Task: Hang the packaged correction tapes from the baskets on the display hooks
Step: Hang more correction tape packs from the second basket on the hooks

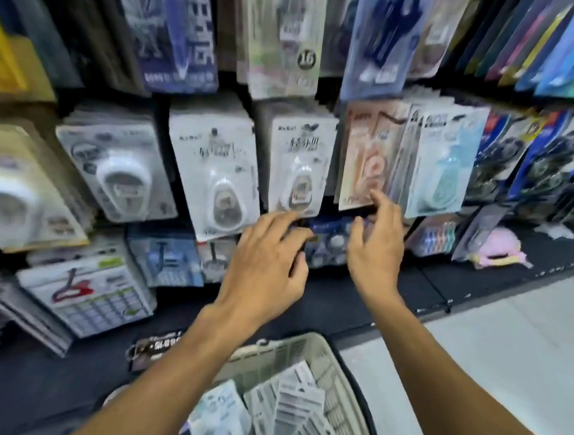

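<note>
Packaged correction tapes [296,163] hang in rows on the display wall [340,307]. Below and in front stands a basket [319,350] with more packs [297,414] inside. The floor [508,355] lies to its right.

Stationery shop aisle: display wall [357,92] packed with hanging blister-packed correction tapes [296,163], restock basket [316,353] of more packs on the floor.

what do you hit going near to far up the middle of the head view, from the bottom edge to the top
basket of packaged correction tapes → left hand and right hand → dark blue pack between them → white packs hanging on hooks → pack marked 16
</note>
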Demonstrator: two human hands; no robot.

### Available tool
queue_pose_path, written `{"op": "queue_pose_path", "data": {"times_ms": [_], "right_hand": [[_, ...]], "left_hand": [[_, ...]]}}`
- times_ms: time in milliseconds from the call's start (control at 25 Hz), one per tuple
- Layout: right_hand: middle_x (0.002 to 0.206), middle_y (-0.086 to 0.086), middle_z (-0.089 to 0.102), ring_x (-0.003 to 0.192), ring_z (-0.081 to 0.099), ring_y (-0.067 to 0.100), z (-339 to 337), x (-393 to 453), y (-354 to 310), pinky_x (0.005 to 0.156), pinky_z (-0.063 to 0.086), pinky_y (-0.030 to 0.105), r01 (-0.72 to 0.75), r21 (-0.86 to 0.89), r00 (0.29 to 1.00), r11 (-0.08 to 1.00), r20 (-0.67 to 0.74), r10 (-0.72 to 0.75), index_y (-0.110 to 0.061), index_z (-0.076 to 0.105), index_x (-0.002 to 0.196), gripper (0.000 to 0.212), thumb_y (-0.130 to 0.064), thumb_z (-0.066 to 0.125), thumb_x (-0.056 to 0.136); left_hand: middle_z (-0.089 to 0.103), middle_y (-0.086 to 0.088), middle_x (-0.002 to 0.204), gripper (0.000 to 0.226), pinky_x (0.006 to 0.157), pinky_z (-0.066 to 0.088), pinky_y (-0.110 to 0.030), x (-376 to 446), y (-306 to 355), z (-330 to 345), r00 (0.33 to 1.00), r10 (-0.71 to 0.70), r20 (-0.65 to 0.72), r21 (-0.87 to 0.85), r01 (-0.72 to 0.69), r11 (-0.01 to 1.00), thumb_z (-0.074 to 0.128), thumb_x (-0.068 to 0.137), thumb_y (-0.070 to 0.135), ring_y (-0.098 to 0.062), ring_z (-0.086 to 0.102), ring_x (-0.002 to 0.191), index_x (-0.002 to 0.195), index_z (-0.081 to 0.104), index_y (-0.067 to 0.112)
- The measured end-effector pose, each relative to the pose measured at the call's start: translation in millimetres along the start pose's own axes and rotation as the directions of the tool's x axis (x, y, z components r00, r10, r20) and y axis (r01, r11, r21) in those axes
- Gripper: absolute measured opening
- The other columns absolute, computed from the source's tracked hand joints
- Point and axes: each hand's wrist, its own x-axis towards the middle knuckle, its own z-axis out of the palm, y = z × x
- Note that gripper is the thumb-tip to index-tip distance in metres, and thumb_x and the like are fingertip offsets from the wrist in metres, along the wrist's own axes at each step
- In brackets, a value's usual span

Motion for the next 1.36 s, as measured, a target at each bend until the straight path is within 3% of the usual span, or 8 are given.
{"op": "queue_pose_path", "data": {"times_ms": [160, 280, 360, 520, 800, 920, 1120, 1360], "right_hand": [[0.102, 0.001, 0.071, 0.092, 0.066, 0.027, 36, -183, 50, 0.076, 0.046, 0.03, -0.249, -0.136, 0.833, 0.959, 0.475, 0.284, -0.019, 0.062, 0.114, 0.022, -0.017, 0.055, 0.093], [0.142, 0.01, 0.057, 0.126, 0.055, 0.03, 43, -275, 106, 0.104, 0.045, 0.035, 0.053, -0.53, 0.418, 0.846, 0.782, 0.463, -0.017, 0.05, 0.139, 0.046, -0.018, 0.057, 0.093], [0.166, 0.01, 0.019, 0.15, 0.024, 0.032, 46, -290, 131, 0.121, 0.022, 0.045, 0.304, -0.559, 0.352, 0.771, 0.818, 0.455, -0.019, 0.021, 0.157, 0.07, -0.015, 0.053, 0.094], [0.161, 0.015, 0.031, 0.144, 0.036, 0.035, 72, -270, 142, 0.119, 0.027, 0.049, 0.48, -0.517, 0.31, 0.709, 0.856, 0.414, -0.018, 0.012, 0.157, 0.082, -0.018, 0.06, 0.091], [0.1, 0.003, 0.074, 0.086, 0.072, 0.018, 60, -258, 136, 0.066, 0.053, 0.024, -0.058, -0.641, -0.084, 0.766, 0.767, 0.636, -0.015, 0.066, 0.096, 0.02, -0.021, 0.079, 0.082], [0.069, 0.009, 0.074, 0.054, 0.069, 0.017, 66, -246, 131, 0.048, 0.055, 0.025, -0.662, -0.62, -0.114, 0.42, 0.638, 0.762, -0.003, 0.065, 0.089, 0.003, -0.005, 0.067, 0.088], [0.059, 0.007, 0.058, 0.045, 0.053, 0.015, 69, -249, 122, 0.065, 0.061, 0.045, -0.893, -0.442, -0.388, -0.086, 0.657, 0.646, -0.003, 0.065, 0.093, 0.023, -0.018, 0.048, 0.099], [0.116, 0.019, 0.069, 0.107, 0.065, 0.038, 92, -306, 137, 0.089, 0.056, 0.052, -0.935, -0.293, -0.324, -0.202, 0.468, 0.822, -0.005, 0.058, 0.127, 0.059, -0.054, 0.061, 0.093]], "left_hand": [[0.072, 0.0, 0.116, 0.024, 0.093, 0.052, -0.038, -163, -35, 64, 0.746, -0.419, 0.518, 0.01, 0.485, 0.874, 0.06, 0.093, 0.022, -0.025, 0.065, 0.109, 0.115, 0.069, 0.022], [0.07, 0.0, 0.126, 0.03, 0.094, 0.053, -0.033, -278, -59, 106, 0.378, -0.499, 0.78, 0.254, 0.537, 0.804, 0.06, 0.094, 0.025, -0.022, 0.066, 0.114, 0.124, 0.066, 0.028], [0.068, -0.001, 0.131, 0.036, 0.098, 0.051, -0.031, -320, -66, 128, 0.265, -0.464, 0.845, 0.288, 0.505, 0.814, 0.062, 0.092, 0.022, -0.021, 0.065, 0.118, 0.128, 0.064, 0.029], [0.062, 0.001, 0.142, 0.05, 0.099, 0.052, -0.03, -327, -70, 165, 0.326, -0.462, 0.825, 0.168, 0.639, 0.751, 0.067, 0.09, 0.019, -0.018, 0.062, 0.124, 0.138, 0.056, 0.03], [0.025, 0.002, 0.167, 0.098, 0.122, 0.023, -0.038, -315, -55, 193, 0.48, -0.394, 0.784, -0.081, 0.708, 0.702, 0.078, 0.085, 0.035, -0.021, 0.024, 0.152, 0.161, 0.017, 0.034], [0.005, 0.016, 0.168, 0.116, 0.125, 0.005, -0.04, -320, -47, 187, 0.586, -0.248, 0.772, -0.205, 0.598, 0.774, 0.073, 0.073, 0.067, -0.008, 0.007, 0.154, 0.156, -0.006, 0.049], [0.044, 0.006, 0.154, 0.102, 0.115, 0.027, -0.033, -313, -47, 184, 0.714, -0.428, 0.554, -0.127, 0.581, 0.804, 0.081, 0.075, 0.058, -0.008, 0.04, 0.133, 0.156, 0.022, 0.041], [0.069, 0.015, 0.102, 0.066, 0.047, 0.04, 0.001, -322, -88, 175, 0.445, -0.74, 0.505, -0.02, 0.863, 0.505, 0.081, 0.082, 0.046, 0.01, 0.055, 0.063, 0.135, 0.045, 0.032]]}}
